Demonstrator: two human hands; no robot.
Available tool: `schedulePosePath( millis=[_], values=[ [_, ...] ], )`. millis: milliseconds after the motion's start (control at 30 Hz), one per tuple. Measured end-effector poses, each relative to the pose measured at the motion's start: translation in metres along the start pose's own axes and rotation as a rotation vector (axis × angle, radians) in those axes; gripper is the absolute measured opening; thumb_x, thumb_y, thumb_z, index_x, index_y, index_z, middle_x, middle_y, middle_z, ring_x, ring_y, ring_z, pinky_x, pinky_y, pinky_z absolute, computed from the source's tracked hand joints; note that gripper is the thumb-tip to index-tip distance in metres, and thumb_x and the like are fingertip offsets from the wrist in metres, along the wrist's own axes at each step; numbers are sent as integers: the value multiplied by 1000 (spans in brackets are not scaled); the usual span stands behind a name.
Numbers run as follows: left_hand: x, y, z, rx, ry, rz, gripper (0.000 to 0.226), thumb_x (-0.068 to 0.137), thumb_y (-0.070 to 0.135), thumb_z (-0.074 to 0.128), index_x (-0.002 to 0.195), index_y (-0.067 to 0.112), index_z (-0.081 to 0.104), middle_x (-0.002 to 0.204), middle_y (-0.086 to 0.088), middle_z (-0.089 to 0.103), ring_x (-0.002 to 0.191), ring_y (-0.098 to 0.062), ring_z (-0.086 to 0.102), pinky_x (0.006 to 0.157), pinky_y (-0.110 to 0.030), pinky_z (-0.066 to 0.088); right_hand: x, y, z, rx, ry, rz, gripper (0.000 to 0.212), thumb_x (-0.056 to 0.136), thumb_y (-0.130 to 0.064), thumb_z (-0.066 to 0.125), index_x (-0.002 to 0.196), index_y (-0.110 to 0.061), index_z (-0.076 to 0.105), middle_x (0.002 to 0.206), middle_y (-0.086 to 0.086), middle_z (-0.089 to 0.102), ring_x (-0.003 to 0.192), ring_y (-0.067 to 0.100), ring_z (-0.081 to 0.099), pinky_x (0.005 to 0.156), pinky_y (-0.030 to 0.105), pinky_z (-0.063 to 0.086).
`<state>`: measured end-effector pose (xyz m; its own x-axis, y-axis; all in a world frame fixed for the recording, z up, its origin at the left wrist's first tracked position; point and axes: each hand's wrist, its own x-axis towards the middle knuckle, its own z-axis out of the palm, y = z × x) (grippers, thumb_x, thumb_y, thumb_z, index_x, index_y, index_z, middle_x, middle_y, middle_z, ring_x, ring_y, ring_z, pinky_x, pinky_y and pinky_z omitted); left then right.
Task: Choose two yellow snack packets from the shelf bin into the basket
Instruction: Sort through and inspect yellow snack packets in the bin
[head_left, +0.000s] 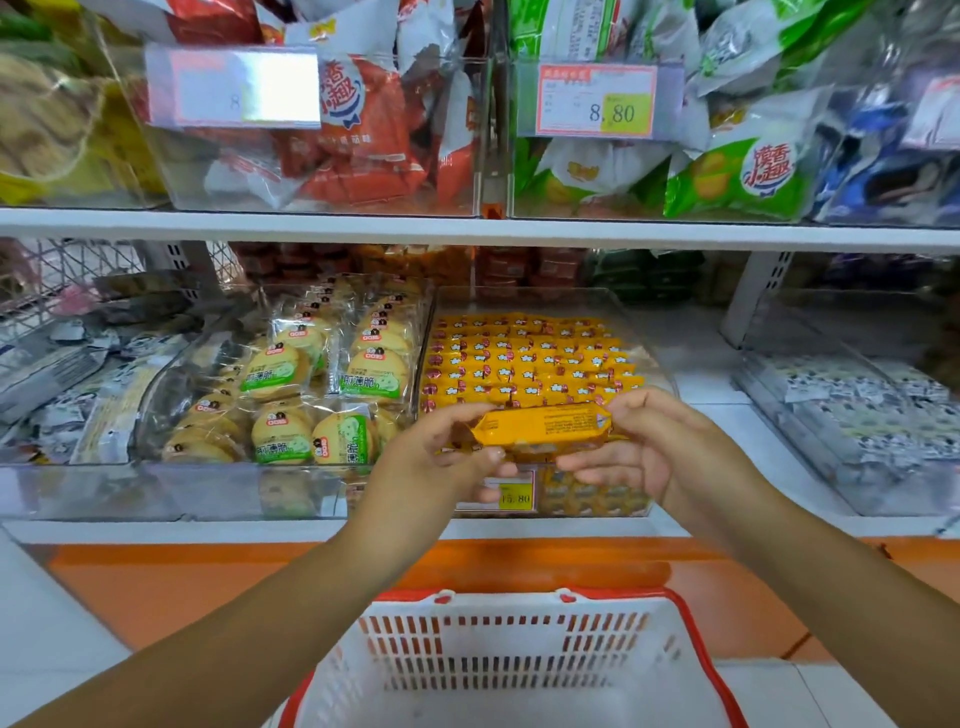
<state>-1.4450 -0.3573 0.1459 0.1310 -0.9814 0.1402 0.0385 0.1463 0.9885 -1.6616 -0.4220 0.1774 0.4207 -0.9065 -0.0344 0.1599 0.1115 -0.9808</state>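
Note:
A yellow snack packet (540, 427) is held level between both hands, in front of the clear shelf bin (662, 374) that is filled with rows of the same yellow packets (524, 358). My left hand (441, 457) pinches the packet's left end. At the right end, my right hand (644, 441) grips it with curled fingers. The red-rimmed white basket (691, 639) sits below my arms at the bottom of the view, and what I see of its inside holds nothing.
A bin of round biscuits in clear green-labelled wrappers (311, 395) stands left of the yellow bin. Grey-white packets (852, 410) fill the bin to the right. The upper shelf (467, 228) carries red and green snack bags. An orange ledge (156, 582) runs below.

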Motion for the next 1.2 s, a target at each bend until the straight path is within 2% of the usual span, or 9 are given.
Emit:
schedulePosePath(
  millis=[100,400,667,800,900,967,1033,1133,1200],
  values=[
    [-2,-4,1,-19,32,-60,41,80,13,79,115,29,63,120,-2,65,92,-25,75,72,-33,61,2,10,2,-84,8,-32,38,73,-25,72,100,-7,52,104,21,74,90,38,74,70,32,62],
    [1,-7,-10,-236,37,-117,19,87,1,66,106,5,66,107,-13,74,92,-34,74,69,-29,61,9,20,-3,4,-76,-29,32,80,-16,66,108,-3,56,109,19,73,98,38,72,79,32,61],
    [1,-9,-16,-228,-7,-95,32,85,12,64,117,13,69,110,-13,75,98,-30,73,75,-26,60,11,20,-4,81,-114,37,29,81,-13,64,107,-3,55,112,22,72,101,38,72,78,31,62],
    [0,-11,-19,-154,-21,-76,35,92,-3,61,114,22,70,104,-12,76,97,-26,74,77,-25,59,9,20,-8,96,-135,54,45,76,-5,67,119,-4,53,114,22,71,104,37,71,78,29,61],
    [0,-13,-17,-99,44,-51,21,90,2,65,99,18,75,91,-12,77,86,-26,76,67,-23,59,7,17,-9,-18,-44,-8,32,74,-16,72,102,-7,60,96,18,75,96,36,74,72,27,61],
    [-1,-13,-17,-30,58,-28,21,90,10,66,77,23,75,81,-3,76,82,-21,75,65,-23,59,6,16,-9,-118,19,-51,21,69,-28,76,82,-16,65,83,7,75,90,32,75,80,33,60],
    [0,-14,-17,28,70,-14,28,93,13,63,68,25,70,73,7,70,79,-13,73,71,-23,58,4,15,-7,-164,41,-75,17,62,-38,77,64,-27,65,72,-5,71,85,24,76,86,35,57],
    [1,-16,-15,-33,108,-39,23,96,8,59,75,15,60,79,-1,63,83,-19,74,85,-35,58,1,16,0,-175,24,-92,16,68,-33,76,62,-29,62,69,-7,69,80,23,76,59,14,53],
    [1,-17,-14,-73,130,-50,13,96,8,60,83,9,56,80,-3,64,79,-21,75,86,-41,58,1,17,2,-154,49,-95,13,80,-18,73,77,-20,61,77,1,74,76,27,76,47,11,46]
  ],
)
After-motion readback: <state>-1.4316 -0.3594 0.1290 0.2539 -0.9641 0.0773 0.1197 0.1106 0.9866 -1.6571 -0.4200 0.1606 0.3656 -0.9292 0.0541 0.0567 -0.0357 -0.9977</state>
